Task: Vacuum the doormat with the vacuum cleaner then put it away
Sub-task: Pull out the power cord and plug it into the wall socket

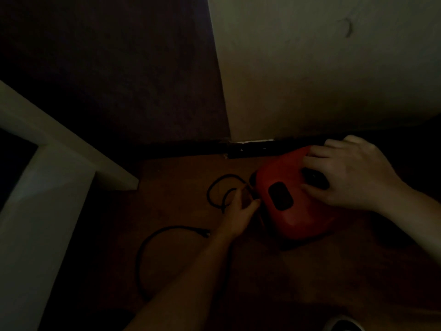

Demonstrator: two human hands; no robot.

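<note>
Two hands are busy with the red vacuum cleaner, which sits on the brown floor at about 4 o'clock in the view, close to the pale wall.

The right hand lies on top of the vacuum cleaner at its 2 o'clock end. Its fingers are spread out and quite flat, so it presses down and does not grab. The left hand is at the 9 o'clock side of the vacuum cleaner. Its thumb and fingers look pinched on the black cord, right where the cord goes into the red body. It is very dark, so this is my best guess.

The cord makes loose loops on the floor toward 8 o'clock, and the plug lies free, not in any socket. No doormat can be seen.

I think this is a cord step: pulling it out to start, or tucking it back to put the machine away. I cannot tell which. Next, the right hand should hold the machine steady while the left hand moves the cord smoothly, with no knots.

No name, label or writing can be read; only a black oval patch shows on the red top.
</note>
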